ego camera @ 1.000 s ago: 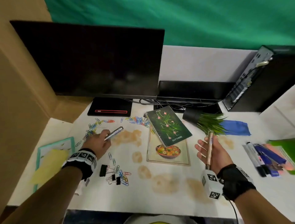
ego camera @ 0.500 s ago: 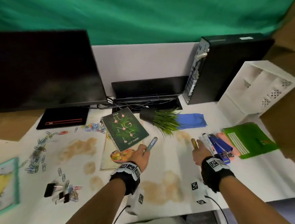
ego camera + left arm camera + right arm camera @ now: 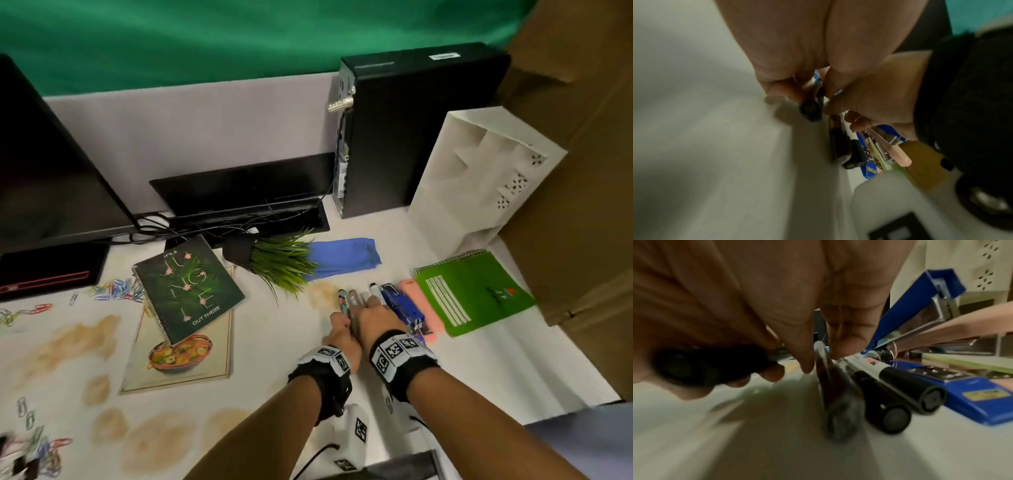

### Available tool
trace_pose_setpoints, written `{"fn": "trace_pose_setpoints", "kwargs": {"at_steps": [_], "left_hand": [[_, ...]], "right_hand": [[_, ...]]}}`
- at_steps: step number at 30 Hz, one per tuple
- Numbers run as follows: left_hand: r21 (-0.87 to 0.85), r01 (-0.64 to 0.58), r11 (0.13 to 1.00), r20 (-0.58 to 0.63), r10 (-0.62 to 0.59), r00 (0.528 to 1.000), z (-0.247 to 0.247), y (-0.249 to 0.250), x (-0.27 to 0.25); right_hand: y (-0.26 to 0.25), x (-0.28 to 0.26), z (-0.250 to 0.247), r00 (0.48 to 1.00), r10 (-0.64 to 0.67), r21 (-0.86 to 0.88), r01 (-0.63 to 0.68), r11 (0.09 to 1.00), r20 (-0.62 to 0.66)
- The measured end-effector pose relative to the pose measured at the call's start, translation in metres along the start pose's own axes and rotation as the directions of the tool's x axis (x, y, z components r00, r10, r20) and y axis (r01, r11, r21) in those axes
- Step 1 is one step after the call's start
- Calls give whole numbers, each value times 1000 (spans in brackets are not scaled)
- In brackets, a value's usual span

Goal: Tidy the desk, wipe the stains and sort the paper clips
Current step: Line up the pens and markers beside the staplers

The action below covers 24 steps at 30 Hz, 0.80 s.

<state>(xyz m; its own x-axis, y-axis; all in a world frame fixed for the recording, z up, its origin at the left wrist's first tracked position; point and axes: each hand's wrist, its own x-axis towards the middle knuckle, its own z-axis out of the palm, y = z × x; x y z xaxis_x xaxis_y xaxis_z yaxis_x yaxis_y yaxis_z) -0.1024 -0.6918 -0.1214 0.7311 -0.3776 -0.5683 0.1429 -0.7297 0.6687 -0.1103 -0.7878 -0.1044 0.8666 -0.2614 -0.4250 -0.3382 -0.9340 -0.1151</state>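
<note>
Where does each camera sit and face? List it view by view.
Head: worn on the head, facing down over the desk; left hand, right hand and forearms show.
Left wrist: on that wrist, facing along the palm; fingers hold a pen.
Right wrist: likewise, facing markers and blue stapler; palm and fingers show.
Shared: both wrist views catch the blue stapler.

**deskwatcher:** so what's in the background here?

**pixelpete:** mostly hardware lol. Big dark monitor [image 3: 51,164] on the left, its base [image 3: 48,270] has a red stripe. A black PC tower [image 3: 411,137] stands upright at the back right with a silver lock [image 3: 339,102] sticking out of its rear panel. Between them there's a flat black panel [image 3: 246,185] leaning on the grey partition [image 3: 205,130], with tangled cables [image 3: 205,226] just below it. Green backdrop [image 3: 239,41] above, cardboard wall [image 3: 582,171] on the right.
</note>
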Motion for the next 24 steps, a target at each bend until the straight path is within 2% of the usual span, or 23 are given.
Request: {"fn": "trace_pose_setpoints", "kwargs": {"at_steps": [4, 11, 19, 24], "left_hand": [[19, -43, 999, -11, 43, 999, 8, 6, 5], [80, -60, 995, -68, 66, 996, 12, 10, 9], [73, -102, 992, -49, 106, 993, 19, 19, 10], [112, -184, 977, -57, 191, 980, 24, 23, 13]], "right_hand": [[9, -1, 0, 1000, -21, 64, 20, 998, 14], [21, -6, -2, 1000, 23, 102, -23, 995, 2], [29, -10, -1, 998, 55, 149, -53, 987, -11], [38, -11, 1, 996, 79, 187, -72, 980, -30]]}}
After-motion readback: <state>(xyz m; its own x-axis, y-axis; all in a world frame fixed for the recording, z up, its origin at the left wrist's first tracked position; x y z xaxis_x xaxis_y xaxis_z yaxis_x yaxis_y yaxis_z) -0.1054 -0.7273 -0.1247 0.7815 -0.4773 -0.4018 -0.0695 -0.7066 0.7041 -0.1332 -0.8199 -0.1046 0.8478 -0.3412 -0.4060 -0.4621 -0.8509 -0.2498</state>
